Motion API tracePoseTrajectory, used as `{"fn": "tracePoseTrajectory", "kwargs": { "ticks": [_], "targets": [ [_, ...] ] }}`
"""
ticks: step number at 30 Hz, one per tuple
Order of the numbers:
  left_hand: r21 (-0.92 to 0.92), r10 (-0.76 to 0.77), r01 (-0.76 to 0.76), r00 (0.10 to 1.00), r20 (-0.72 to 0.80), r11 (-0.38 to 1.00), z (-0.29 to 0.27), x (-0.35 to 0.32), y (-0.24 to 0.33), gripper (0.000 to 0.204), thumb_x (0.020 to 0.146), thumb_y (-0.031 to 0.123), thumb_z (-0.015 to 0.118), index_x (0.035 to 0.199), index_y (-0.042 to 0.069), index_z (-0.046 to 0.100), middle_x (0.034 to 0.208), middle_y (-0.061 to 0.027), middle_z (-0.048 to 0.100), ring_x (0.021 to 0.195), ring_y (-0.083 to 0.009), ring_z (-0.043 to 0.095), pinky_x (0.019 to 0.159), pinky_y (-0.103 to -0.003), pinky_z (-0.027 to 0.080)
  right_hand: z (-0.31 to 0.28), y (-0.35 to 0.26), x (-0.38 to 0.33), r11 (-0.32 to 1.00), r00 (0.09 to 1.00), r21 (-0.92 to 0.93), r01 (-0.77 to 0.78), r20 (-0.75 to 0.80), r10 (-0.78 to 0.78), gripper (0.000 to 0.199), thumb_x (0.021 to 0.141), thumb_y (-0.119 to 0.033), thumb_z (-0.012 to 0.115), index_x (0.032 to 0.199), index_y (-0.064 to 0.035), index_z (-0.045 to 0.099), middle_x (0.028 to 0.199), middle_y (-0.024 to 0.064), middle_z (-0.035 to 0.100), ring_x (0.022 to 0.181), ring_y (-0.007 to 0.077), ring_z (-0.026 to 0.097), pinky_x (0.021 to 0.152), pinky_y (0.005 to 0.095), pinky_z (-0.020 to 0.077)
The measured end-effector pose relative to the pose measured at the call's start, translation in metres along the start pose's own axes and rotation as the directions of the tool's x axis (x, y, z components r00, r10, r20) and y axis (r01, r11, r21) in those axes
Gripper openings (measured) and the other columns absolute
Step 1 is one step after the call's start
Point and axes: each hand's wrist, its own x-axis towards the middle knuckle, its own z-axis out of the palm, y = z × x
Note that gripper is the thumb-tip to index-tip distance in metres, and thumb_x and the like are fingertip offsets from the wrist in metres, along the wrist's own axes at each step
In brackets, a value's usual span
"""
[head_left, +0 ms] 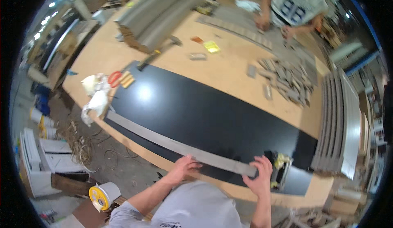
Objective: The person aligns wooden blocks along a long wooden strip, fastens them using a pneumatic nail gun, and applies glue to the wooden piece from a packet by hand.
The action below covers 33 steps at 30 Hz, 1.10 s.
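A long, narrow grey strip (163,141) lies lengthwise along the near side of a black panel (184,101). My left hand (186,168) is at the strip's near edge, right of its middle, its fingers curled against that edge. At the strip's right end, my right hand (260,174) pinches it between thumb and fingers. Close to the right of that hand sits a small dark object with yellowish smears (281,162), its kind unclear.
A hammer (159,53), red-handled scissors (114,79) and crumpled white cloth (96,97) lie toward the left. Stacked grey profiles (153,15) stand farther back, with more at right (335,121). Small grey pieces (288,78) are heaped before a co-worker (297,7). A bucket (107,195) stands below.
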Motion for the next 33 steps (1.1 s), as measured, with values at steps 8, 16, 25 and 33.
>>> {"fn": "tracePoseTrajectory", "kwargs": {
  "ticks": [8, 16, 25, 33],
  "targets": [
    [-0.297, 0.329, -0.452, 0.863, -0.383, 0.841, 0.05, 0.021, 0.026, 0.051, 0.107, 0.028, 0.06, 0.151, 0.007, 0.046, 0.129, -0.0139, 0.065, 0.123, -0.0316, 0.065, 0.108, -0.049, 0.05, 0.036, 0.015, -0.036, 0.996, 0.981, 0.071, -0.062, 0.188, 0.048, 0.052, 0.066, -0.03, 0.095, 0.11, -0.015, 0.07, 0.135, 0.0093, 0.065, 0.14, 0.0397, 0.05, 0.115, 0.0549, 0.0381],
    [-0.122, 0.791, -0.782, 0.605, 0.085, 0.611, 0.128, -0.009, 0.129, 0.093, 0.104, 0.079, 0.035, 0.16, 0.004, 0.039, 0.1, -0.0059, 0.06, 0.091, -0.0201, 0.064, 0.086, -0.038, 0.054, 0.087, -0.026, -0.022, 0.97, 0.988, 0.227, -0.082, 0.146, 0.049, 0.065, 0.073, -0.041, 0.093, 0.128, -0.0128, 0.072, 0.136, 0.01, 0.067, 0.131, 0.0349, 0.058, 0.112, 0.053, 0.0405],
    [0.856, 0.747, -0.498, 0.515, 0.42, -0.138, 0.131, 0.013, 0.206, 0.058, 0.081, 0.038, 0.089, 0.129, 0.012, 0.072, 0.101, -0.0106, 0.066, 0.088, -0.0308, 0.066, 0.08, -0.042, 0.055, 0.085, -0.021, 0.0, 0.872, 0.971, 0.43, -0.236, 0.08, 0.223, 0.044, 0.089, -0.023, 0.083, 0.128, -0.0073, 0.073, 0.126, 0.0144, 0.072, 0.116, 0.0339, 0.067, 0.1, 0.0419, 0.0542],
    [0.894, 0.322, -0.334, 0.847, 0.424, -0.298, 0.03, 0.071, 0.138, 0.053, 0.082, 0.036, 0.088, 0.128, 0.017, 0.072, 0.114, -0.0069, 0.069, 0.114, -0.0316, 0.062, 0.109, -0.055, 0.04, 0.068, 0.005, 0.006, 0.779, 0.871, 0.618, -0.105, -0.322, 0.372, 0.012, 0.095, -0.008, 0.073, 0.087, 0.0006, 0.074, 0.092, 0.0115, 0.076, 0.084, 0.0213, 0.071, 0.076, 0.0329, 0.0555]
  ]
}}
